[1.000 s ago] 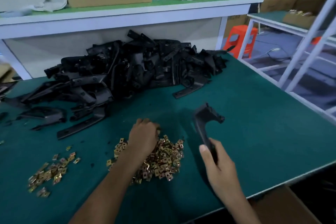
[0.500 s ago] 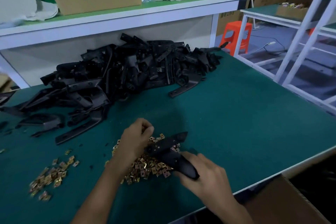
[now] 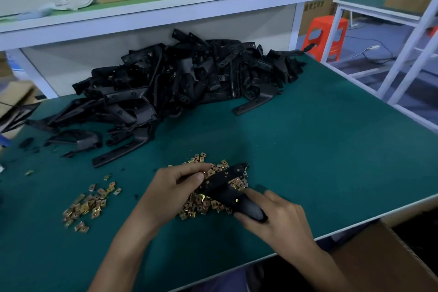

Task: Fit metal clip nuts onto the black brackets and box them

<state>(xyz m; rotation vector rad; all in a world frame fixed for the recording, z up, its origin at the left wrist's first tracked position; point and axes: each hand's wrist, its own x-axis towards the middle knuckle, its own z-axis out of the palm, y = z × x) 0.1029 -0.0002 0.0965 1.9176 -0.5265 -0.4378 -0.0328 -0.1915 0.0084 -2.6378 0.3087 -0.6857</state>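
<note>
A: Which hand has the bracket (image 3: 222,187)?

B: The right hand (image 3: 282,223), fingers wrapped round its rounded end, close to the table's (image 3: 331,149) front edge. From that grip the long axis runs away and leftward, low over the pile of clip nuts (image 3: 201,204).

A: And the holed end?

B: It lies right at the left hand (image 3: 170,192). Of the 2 hands, that one is nearer for fitting. Its fingertips are curled together against the bracket. I cannot tell whether a nut is pinched between them.

A: The box?

B: A carton (image 3: 391,256) sits below the front-right corner, on the right hand's side.
</note>
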